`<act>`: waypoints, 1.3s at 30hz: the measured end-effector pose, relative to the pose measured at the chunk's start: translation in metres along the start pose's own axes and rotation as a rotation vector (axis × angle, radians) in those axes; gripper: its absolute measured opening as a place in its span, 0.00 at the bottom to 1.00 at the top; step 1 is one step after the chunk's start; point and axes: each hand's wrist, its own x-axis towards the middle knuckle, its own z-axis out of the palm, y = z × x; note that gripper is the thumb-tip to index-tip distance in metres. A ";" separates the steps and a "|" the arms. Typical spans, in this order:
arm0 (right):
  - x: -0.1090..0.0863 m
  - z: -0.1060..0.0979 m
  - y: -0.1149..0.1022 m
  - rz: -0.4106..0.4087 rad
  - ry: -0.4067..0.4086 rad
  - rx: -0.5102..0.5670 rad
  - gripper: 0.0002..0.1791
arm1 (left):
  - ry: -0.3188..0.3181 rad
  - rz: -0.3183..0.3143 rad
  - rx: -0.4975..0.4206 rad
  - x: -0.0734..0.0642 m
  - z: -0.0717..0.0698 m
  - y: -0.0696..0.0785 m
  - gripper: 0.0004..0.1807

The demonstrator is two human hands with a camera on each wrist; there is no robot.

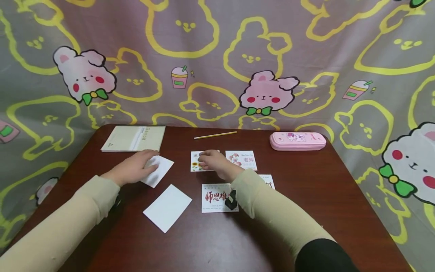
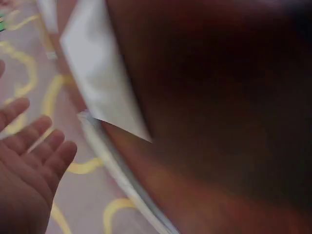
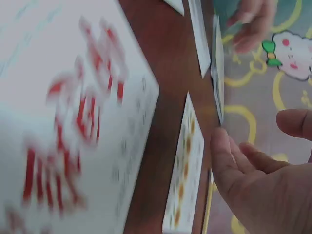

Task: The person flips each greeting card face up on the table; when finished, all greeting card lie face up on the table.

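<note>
Two hands over the table (image 1: pixel 333 189): I've got both on my head feed, left hand (image 1: pixel 136 168) left of centre, right hand (image 1: pixel 217 162) near the middle of the frame.
Left fingers: stretched and relaxed, gripping nothing, with the blank card (image 1: pixel 161 170) left of centre partly beneath them. Contact? I can't tell.
Right fingers: loosely bent, gap to the thumb wide, nothing held, and they're covering part of the sunflower card (image 1: pixel 196 166) at mid-frame.
Second blank card: (image 1: pixel 167 208) alone, lower left of centre, lying askew.
Lettered card: (image 1: pixel 214 204) below centre, its right end under my right cuff (image 1: pixel 246 192). That's my worry: if that arm drops or sweeps, the cloth could drag it.
Half-hidden card: (image 1: pixel 267 181) just right of that cuff, same risk.
Carnation card: (image 1: pixel 249 160) right of the right hand, near the forearm; a sideways swing might knock it.
Thin edges: all these cards lie flat, so straight fingers could skid them instead of lifting, perhaps pushing the left one into the booklet (image 1: pixel 122 139) at upper left.
</note>
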 end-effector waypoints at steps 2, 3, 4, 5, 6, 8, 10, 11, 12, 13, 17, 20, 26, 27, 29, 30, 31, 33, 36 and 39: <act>0.002 0.011 0.000 0.007 -0.029 0.030 0.25 | -0.075 -0.001 0.035 -0.005 0.005 -0.005 0.30; 0.003 0.016 0.000 0.012 -0.048 0.040 0.25 | -0.111 -0.004 0.052 -0.007 0.007 -0.006 0.30; 0.004 0.020 0.000 0.017 -0.066 0.051 0.25 | -0.145 -0.013 0.066 -0.008 0.009 -0.007 0.30; 0.004 0.025 0.001 0.020 -0.081 0.055 0.25 | -0.173 -0.025 0.075 -0.009 0.011 -0.008 0.30; 0.005 0.029 0.001 0.025 -0.098 0.063 0.26 | -0.196 -0.039 0.085 -0.010 0.012 -0.007 0.30; 0.006 0.037 0.002 0.036 -0.123 0.079 0.26 | -0.218 -0.054 0.110 -0.011 0.014 -0.004 0.30; 0.007 0.044 0.003 0.046 -0.136 0.101 0.25 | -0.211 -0.048 0.129 -0.010 0.017 0.000 0.30; 0.008 0.047 0.003 0.053 -0.141 0.113 0.25 | -0.206 -0.045 0.134 -0.010 0.018 0.003 0.29; 0.009 0.050 0.004 0.059 -0.148 0.128 0.25 | -0.201 -0.039 0.143 -0.009 0.019 0.005 0.29; 0.010 0.052 0.004 0.067 -0.151 0.146 0.24 | -0.198 -0.035 0.147 -0.008 0.020 0.008 0.28; 0.015 0.060 0.003 0.115 -0.161 0.234 0.23 | -0.193 -0.044 0.153 -0.004 0.023 0.017 0.27; 0.018 0.064 0.000 0.152 -0.165 0.303 0.24 | -0.198 -0.071 0.146 -0.001 0.024 0.023 0.27; 0.022 0.068 -0.002 0.205 -0.148 0.392 0.24 | -0.212 -0.140 0.134 0.001 0.025 0.028 0.29; 0.022 0.068 -0.002 0.213 -0.143 0.396 0.23 | -0.212 -0.152 0.127 0.002 0.026 0.029 0.29; 0.022 0.068 -0.002 0.224 -0.139 0.396 0.24 | -0.210 -0.164 0.114 0.002 0.026 0.029 0.29; 0.022 0.068 -0.002 0.229 -0.136 0.393 0.24 | -0.209 -0.170 0.104 0.002 0.026 0.029 0.29; 0.022 0.068 -0.002 0.231 -0.133 0.388 0.24 | -0.209 -0.177 0.090 0.002 0.026 0.029 0.29; 0.022 0.069 -0.002 0.231 -0.126 0.387 0.25 | -0.205 -0.179 0.063 0.001 0.026 0.028 0.32; 0.022 0.071 -0.003 0.217 -0.110 0.422 0.24 | -0.195 -0.177 0.014 0.001 0.026 0.027 0.41; 0.022 0.074 -0.004 0.194 -0.102 0.473 0.22 | -0.183 -0.158 0.004 -0.001 0.025 0.027 0.52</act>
